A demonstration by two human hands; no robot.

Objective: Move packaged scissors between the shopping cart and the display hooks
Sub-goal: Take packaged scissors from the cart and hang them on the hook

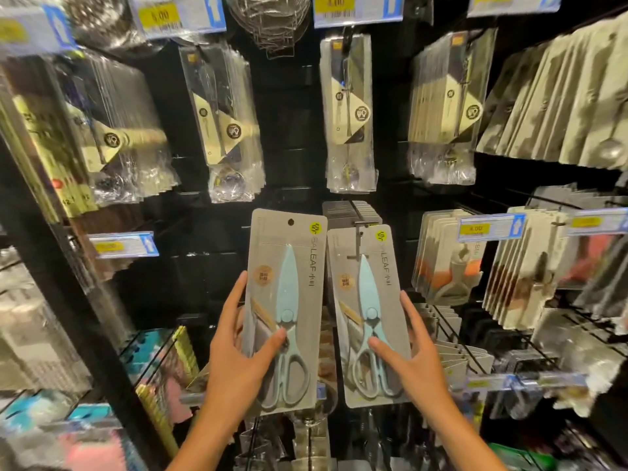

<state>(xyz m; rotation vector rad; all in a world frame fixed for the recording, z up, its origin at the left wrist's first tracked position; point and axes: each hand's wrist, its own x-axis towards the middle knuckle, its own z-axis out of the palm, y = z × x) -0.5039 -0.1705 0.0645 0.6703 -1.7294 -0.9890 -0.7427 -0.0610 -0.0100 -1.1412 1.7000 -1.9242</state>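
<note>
Two grey cards, each with pale blue scissors under clear plastic, are held up side by side before the black display wall. My left hand [238,345] grips the left scissors pack [289,266], thumb across its front, fingers behind its left edge. My right hand [411,355] grips the right scissors pack [368,300] the same way. The right pack's top sits at a metal display hook [360,232], which crosses in front of the card; more grey cards [353,212] hang behind it. The left pack's hang hole is free of any hook. No shopping cart is in view.
Rows of bagged utensils [350,110] hang on hooks above, under yellow-and-blue price tags [356,8]. Peeler packs [445,256] and other carded goods hang to the right. A black upright post [57,266] borders the left, with blurred coloured goods beyond it. Wire hooks [455,338] jut out at lower right.
</note>
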